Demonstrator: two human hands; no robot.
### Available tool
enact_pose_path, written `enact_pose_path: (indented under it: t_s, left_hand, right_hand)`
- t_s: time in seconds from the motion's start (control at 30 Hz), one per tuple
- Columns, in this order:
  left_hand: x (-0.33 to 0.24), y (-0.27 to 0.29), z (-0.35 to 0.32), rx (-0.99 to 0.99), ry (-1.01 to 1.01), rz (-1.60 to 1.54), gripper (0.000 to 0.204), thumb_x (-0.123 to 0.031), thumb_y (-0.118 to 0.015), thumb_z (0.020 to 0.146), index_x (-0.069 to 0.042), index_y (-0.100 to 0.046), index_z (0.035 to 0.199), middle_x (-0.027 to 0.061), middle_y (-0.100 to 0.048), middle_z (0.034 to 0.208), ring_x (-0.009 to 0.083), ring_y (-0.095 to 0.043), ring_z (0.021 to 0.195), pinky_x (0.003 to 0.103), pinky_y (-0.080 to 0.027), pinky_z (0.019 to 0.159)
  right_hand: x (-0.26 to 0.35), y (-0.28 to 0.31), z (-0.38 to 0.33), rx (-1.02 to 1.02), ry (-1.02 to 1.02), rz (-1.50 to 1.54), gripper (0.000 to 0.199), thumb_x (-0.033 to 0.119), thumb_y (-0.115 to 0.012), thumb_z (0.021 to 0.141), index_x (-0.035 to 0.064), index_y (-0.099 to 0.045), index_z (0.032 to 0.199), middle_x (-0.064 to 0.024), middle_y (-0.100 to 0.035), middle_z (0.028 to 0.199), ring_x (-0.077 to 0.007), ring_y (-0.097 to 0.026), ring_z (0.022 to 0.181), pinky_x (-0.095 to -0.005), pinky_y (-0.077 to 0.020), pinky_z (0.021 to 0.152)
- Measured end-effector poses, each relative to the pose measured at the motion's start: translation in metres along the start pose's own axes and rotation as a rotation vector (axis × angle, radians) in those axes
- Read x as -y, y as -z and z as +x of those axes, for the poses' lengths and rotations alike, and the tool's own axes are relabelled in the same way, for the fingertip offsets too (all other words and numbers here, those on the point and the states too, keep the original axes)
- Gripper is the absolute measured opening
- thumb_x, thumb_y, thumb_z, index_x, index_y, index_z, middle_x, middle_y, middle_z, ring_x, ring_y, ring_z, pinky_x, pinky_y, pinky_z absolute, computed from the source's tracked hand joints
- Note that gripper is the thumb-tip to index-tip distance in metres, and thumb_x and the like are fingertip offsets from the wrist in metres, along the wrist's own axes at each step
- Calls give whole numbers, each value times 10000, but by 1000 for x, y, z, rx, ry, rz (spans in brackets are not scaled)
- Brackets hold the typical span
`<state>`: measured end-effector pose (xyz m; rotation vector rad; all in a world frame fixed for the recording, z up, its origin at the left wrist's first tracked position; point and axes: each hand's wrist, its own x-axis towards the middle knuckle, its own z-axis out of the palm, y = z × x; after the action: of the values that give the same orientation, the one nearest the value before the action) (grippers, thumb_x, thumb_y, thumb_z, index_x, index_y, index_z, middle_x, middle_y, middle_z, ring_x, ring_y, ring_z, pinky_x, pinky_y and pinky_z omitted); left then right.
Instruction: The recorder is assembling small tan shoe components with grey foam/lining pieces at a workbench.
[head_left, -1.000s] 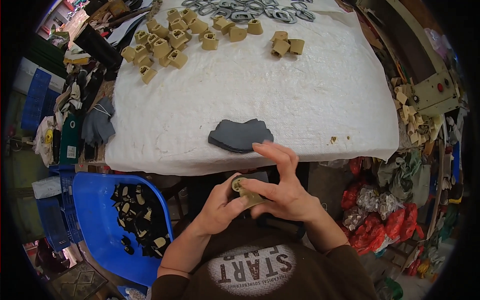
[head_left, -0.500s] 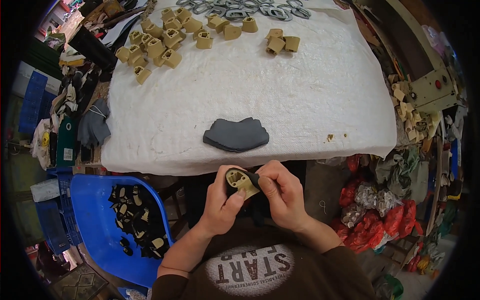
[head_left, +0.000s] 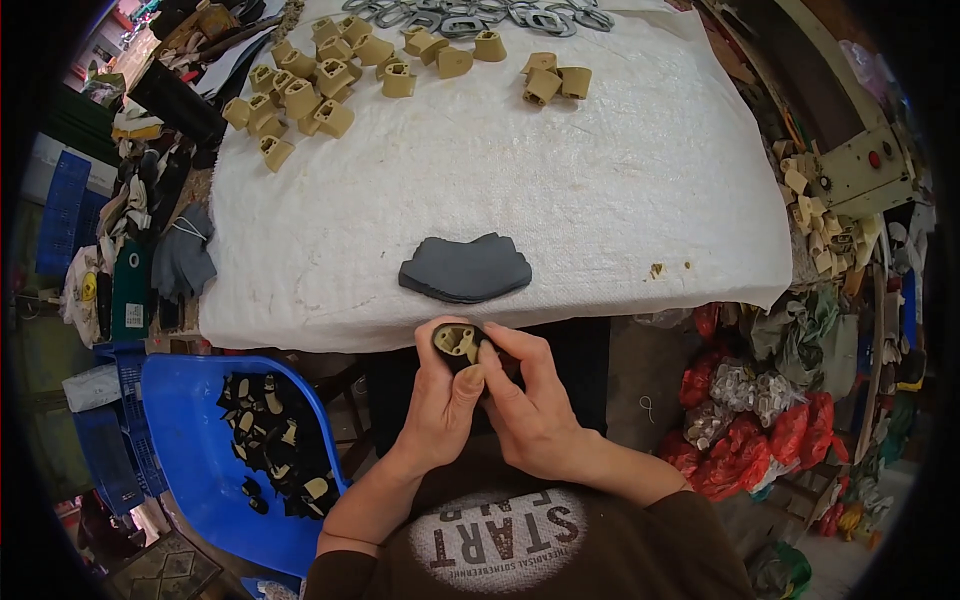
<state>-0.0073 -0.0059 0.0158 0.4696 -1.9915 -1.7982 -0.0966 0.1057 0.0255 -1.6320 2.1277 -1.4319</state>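
My left hand [head_left: 440, 405] is closed round a beige plastic shoe heel [head_left: 455, 341], its hollow, ribbed end turned up. A thin black covering piece [head_left: 440, 352] wraps round the heel's side. The fingers of my right hand [head_left: 535, 405] press the covering against the heel's right side, close to my left thumb. Just beyond my hands, a stack of dark grey cut covering pieces [head_left: 466, 268] lies near the table's front edge. Bare beige heels [head_left: 332, 75] stand and lie in a cluster at the far left of the table, with a few more heels [head_left: 543, 85] further right.
White woven sheeting [head_left: 600, 200] covers the table. Grey ring-shaped pieces [head_left: 460, 25] lie along its far edge. At my left stands a blue basin [head_left: 190, 450] with black-covered heels [head_left: 275, 430]. Red plastic bags [head_left: 735, 460] and a machine box [head_left: 865, 175] are at the right.
My right hand has moved left, from pulling the covering's loose end out to the right to pressing it against the heel. Less of the heel's beige side shows now.
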Motion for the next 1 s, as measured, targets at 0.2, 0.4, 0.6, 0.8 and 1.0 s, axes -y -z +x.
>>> enact_pose_path:
  t_s: [0.2,0.4,0.6,0.8,1.0]
  left_hand:
    - [-2,8,-4,122,186,-411,543,-384,-400,968,-24,-249,1346,85,-492,1022,138,-503,823,254,-434,719]
    - [-13,-3,1,287,229,-537,635,-404,-377,959,-3,-183,1412,109,-496,1099,104,-479,731,226,-410,638]
    - [-6,-9,1,216,190,-267,680,-489,-353,927,8,-222,1372,56,-505,907,84,-457,651,207,-363,548]
    - [-4,-11,5,196,316,-497,597,-497,-313,946,-56,-287,1348,70,-531,927,117,-462,627,225,-363,528]
    - [-15,-8,6,43,616,-988,491,-395,-249,979,-107,-302,1373,67,-528,908,149,-472,626,272,-403,526]
  right_hand:
    - [-13,51,19,194,-299,520,315,27,-603,842,0,-548,1151,-117,-632,954,-197,-601,866,-317,-480,797]
    - [-47,44,25,422,-499,1024,547,25,-757,719,13,-507,1206,-80,-614,978,-138,-583,915,-291,-469,860]
    - [-40,42,33,423,-413,868,534,40,-735,744,0,-497,1220,-60,-627,895,-120,-592,854,-277,-489,778]
    - [-37,27,24,248,-549,821,450,51,-622,823,18,-494,1253,-68,-618,926,-129,-570,869,-280,-464,790]
    - [-40,26,19,192,-70,547,310,-1,-618,791,46,-596,1096,-80,-543,1003,-271,-464,1063,-346,-376,960]
